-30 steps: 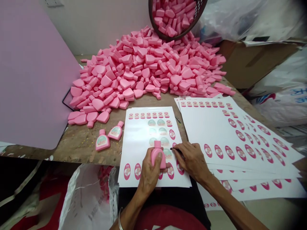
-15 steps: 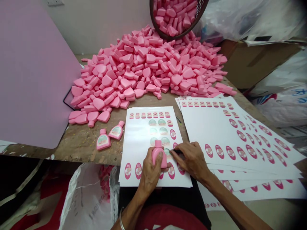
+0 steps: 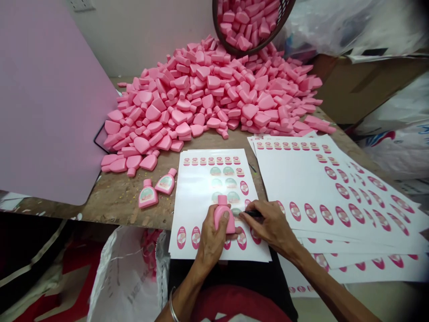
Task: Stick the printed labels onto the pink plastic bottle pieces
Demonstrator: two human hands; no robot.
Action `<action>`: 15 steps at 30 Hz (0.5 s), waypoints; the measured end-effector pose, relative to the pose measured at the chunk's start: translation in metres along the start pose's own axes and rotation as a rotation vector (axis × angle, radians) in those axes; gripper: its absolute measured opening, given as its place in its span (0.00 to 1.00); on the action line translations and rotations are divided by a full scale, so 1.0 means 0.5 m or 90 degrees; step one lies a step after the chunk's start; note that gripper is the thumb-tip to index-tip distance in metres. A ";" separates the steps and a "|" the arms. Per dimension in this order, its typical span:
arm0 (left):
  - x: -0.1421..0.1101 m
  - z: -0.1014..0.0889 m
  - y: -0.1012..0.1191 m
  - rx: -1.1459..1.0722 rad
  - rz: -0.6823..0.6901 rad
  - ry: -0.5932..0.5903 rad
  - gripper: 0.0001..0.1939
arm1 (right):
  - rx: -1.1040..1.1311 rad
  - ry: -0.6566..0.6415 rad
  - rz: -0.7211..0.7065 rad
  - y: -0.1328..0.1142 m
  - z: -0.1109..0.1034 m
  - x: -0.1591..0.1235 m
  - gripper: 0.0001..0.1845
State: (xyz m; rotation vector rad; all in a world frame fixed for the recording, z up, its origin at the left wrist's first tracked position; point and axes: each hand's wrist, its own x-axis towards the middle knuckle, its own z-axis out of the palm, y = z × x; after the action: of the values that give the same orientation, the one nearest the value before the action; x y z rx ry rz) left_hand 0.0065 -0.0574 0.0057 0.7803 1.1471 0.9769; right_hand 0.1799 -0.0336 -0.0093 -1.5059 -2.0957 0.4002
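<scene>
Head view, looking down at wooden work surface (image 3: 115, 208). L hand (image 3: 211, 243) clenched around pink plastic bottle (image 3: 223, 219), thumb on its front, neck pointing away from person, bottle low over lower part of label sheet (image 3: 214, 179), contact w/ sheet hidden by hand. R hand (image 3: 271, 226) pinches dark slim tool (image 3: 253, 213), exact type unclear, tip just beside bottle, over sheet; cannot tell if tip touches paper. Hands close together, not touching as far as visible. Sheet lies at front edge of surface, w/ rows of small pink-topped labels, green-topped labels & pink ovals. To R, loose stack of similar sheets (image 3: 338, 210), fanned, overhanging surface edge. Two pink bottles w/ labels (image 3: 148, 195) (image 3: 166, 182) lie on surface just L of sheet, tilted toward each other. Behind: large heap of bare pink bottles (image 3: 208, 94), w/ brown basket (image 3: 251, 27) tipped at far end, full of same. L side: lilac board (image 3: 50, 98) stands at edge of heap. Far R: cardboard box (image 3: 351, 89). Below surface, L: white sack (image 3: 124, 277). Metal bangle (image 3: 173, 311) on L wrist.
</scene>
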 end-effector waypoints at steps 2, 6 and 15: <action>0.000 -0.002 0.002 -0.006 0.003 -0.001 0.21 | 0.112 -0.016 0.089 0.003 -0.008 0.004 0.12; -0.003 -0.003 0.013 -0.037 0.002 -0.003 0.21 | 0.243 0.048 0.230 -0.006 -0.049 0.019 0.15; -0.013 0.002 0.051 -0.270 -0.056 -0.028 0.28 | 0.261 0.012 0.101 -0.103 -0.060 0.046 0.14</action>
State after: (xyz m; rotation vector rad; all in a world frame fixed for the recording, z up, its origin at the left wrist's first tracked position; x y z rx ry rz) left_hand 0.0009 -0.0532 0.0311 0.4048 0.8855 1.0768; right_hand 0.1510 -0.0312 0.0477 -1.4210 -1.7487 0.8162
